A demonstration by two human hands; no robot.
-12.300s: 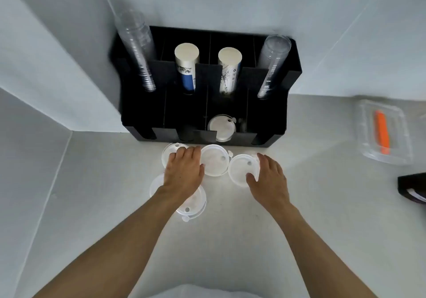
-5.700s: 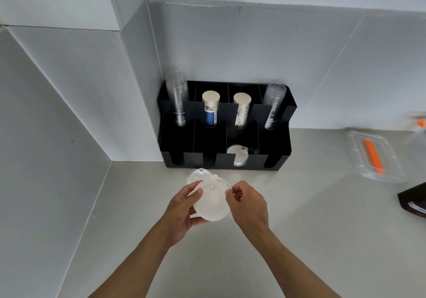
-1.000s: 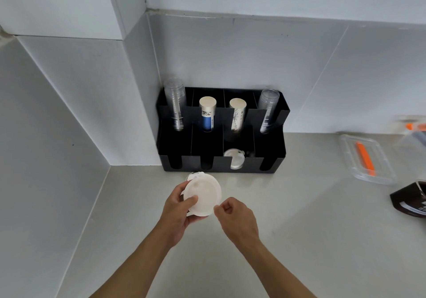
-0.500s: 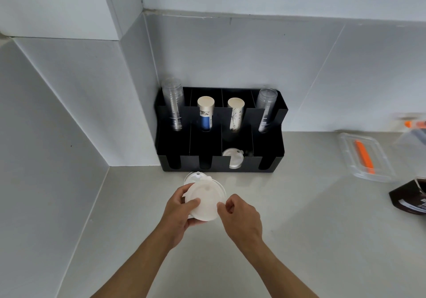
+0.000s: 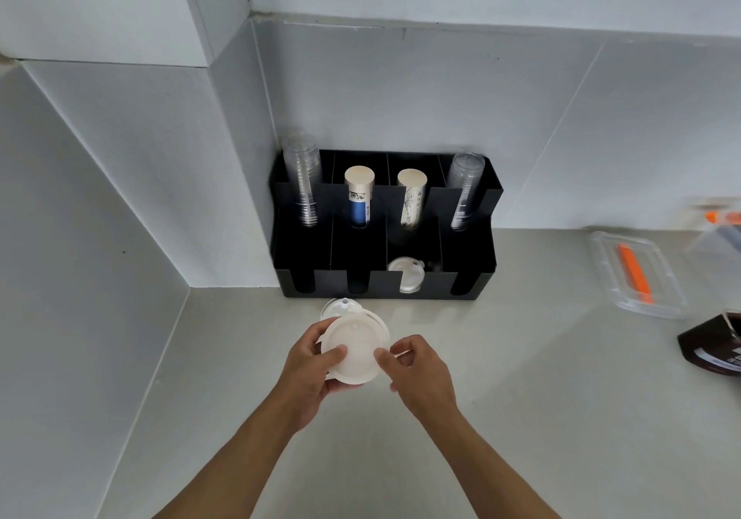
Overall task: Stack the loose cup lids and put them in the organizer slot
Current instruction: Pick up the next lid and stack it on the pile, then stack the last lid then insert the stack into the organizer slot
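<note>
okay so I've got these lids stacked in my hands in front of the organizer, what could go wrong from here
Only the fingers of the left hand and right hand pinch the stack of white plastic cup lids at its edges, so it could slip apart. One clear plastic lid lies on the counter, easily forgotten. The black organizer slot with white lids looks narrow, so rims may catch.

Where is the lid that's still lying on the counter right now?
In the head view, the loose lid lies just in front of the black organizer, partly hidden behind the lid stack held in both hands.

Grey counter (image 5: 521, 418) bearing black organizer (image 5: 385, 286), loose lid (image 5: 335, 308), clear container (image 5: 637, 278).
</note>
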